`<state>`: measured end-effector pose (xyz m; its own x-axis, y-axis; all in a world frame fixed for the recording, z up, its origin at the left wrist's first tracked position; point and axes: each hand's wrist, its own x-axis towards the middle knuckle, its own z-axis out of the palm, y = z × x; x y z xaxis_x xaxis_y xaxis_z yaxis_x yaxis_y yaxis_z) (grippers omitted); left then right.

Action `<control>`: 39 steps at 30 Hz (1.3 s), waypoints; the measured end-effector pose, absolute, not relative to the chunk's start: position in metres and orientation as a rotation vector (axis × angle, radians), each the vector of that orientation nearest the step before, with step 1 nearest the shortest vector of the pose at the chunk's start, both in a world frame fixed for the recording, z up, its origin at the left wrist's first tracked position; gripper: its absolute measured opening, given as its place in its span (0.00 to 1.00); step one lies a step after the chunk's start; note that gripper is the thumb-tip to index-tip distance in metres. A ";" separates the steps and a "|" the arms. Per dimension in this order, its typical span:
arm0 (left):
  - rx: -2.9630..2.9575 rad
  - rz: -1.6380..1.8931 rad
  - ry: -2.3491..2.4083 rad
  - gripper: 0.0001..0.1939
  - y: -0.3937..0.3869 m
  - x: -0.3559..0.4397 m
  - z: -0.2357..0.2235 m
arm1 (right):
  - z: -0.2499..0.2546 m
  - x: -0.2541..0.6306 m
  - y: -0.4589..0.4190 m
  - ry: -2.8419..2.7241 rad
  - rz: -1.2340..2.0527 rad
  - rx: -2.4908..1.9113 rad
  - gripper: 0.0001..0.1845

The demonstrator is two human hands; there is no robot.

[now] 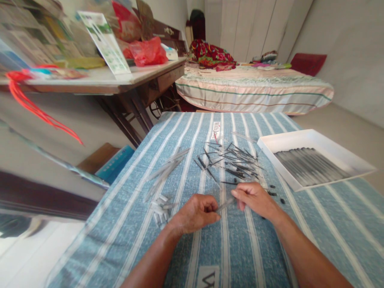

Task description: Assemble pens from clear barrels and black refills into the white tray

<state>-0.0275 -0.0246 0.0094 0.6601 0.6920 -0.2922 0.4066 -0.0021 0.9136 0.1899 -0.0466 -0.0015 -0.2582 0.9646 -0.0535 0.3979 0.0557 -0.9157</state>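
Head view: two bare hands working close together over a cloth-covered surface (126,216), blue with white stripes.
Left hand: the left hand (198,214), palm side partly hidden; fingers curled in, thumb and forefinger nearly closed on the near end of a slim grey tube (226,205).
Right hand: the right hand (252,200), thumb and fingertips pinched on the tube's far end; other fingers folded under.
Tube: between the two hands, slightly aslant, just above the cloth; its ends hidden by fingers.
Dark slim pieces: loose heap of dark slim pieces (240,160) beyond the hands, lying at many angles, some crossing.
Black bits: small black bits (272,193) scattered just beyond and beside the right wrist.
Clear tubes: loose bundle of clear tubes (168,168), left of the heap; short pale pieces (161,210) clustered nearer, beside the left wrist.
Box: shallow white box (325,140) at the right; inside, a row of dark-cored sticks (310,166) side by side.
Behind: second surface (99,87) at left, bearing a red plastic bag (148,52); bed (255,90) past the far edge.
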 end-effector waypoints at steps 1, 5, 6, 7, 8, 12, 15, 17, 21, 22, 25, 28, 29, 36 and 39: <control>1.630 0.287 0.924 0.07 -0.025 -0.027 0.009 | -0.001 0.190 -0.046 -1.705 1.191 -1.370 0.19; 1.682 0.281 0.938 0.06 -0.025 -0.028 0.009 | -0.001 0.189 -0.047 -1.712 1.181 -1.377 0.16; 1.718 0.277 0.944 0.06 -0.024 -0.028 0.008 | -0.002 0.188 -0.047 -1.718 1.174 -1.387 0.17; 1.767 0.277 0.953 0.05 -0.024 -0.028 0.008 | -0.002 0.187 -0.047 -1.713 1.173 -1.398 0.19; 1.830 0.281 0.966 0.05 -0.024 -0.028 0.008 | -0.003 0.185 -0.047 -1.696 1.180 -1.408 0.21; 2.163 0.350 1.038 0.04 -0.025 -0.027 0.007 | -0.007 0.180 -0.047 -1.569 1.257 -1.410 0.23; 2.406 0.413 1.091 0.03 -0.027 -0.025 0.007 | -0.010 0.177 -0.047 -1.450 1.307 -1.407 0.24; 2.527 0.426 1.127 0.04 -0.027 -0.024 0.007 | -0.012 0.175 -0.047 -1.377 1.338 -1.404 0.24; 2.658 0.415 1.187 0.06 -0.028 -0.023 0.008 | -0.011 0.172 -0.047 -1.283 1.376 -1.414 0.23; 2.678 0.418 1.198 0.06 -0.028 -0.023 0.008 | -0.010 0.171 -0.047 -1.273 1.380 -1.418 0.23; 2.744 0.454 1.230 0.07 -0.029 -0.022 0.007 | -0.008 0.170 -0.048 -1.267 1.383 -1.427 0.23; 2.806 0.507 1.266 0.08 -0.031 -0.021 0.007 | -0.007 0.170 -0.049 -1.264 1.386 -1.427 0.23; 2.815 0.521 1.275 0.08 -0.031 -0.021 0.007 | -0.007 0.170 -0.049 -1.262 1.390 -1.421 0.24; 2.703 0.570 1.299 0.06 -0.031 -0.019 0.007 | -0.005 0.180 -0.048 -1.429 1.297 -1.356 0.18; 2.674 0.580 1.280 0.05 -0.031 -0.019 0.006 | -0.002 0.181 -0.049 -1.508 1.236 -1.322 0.18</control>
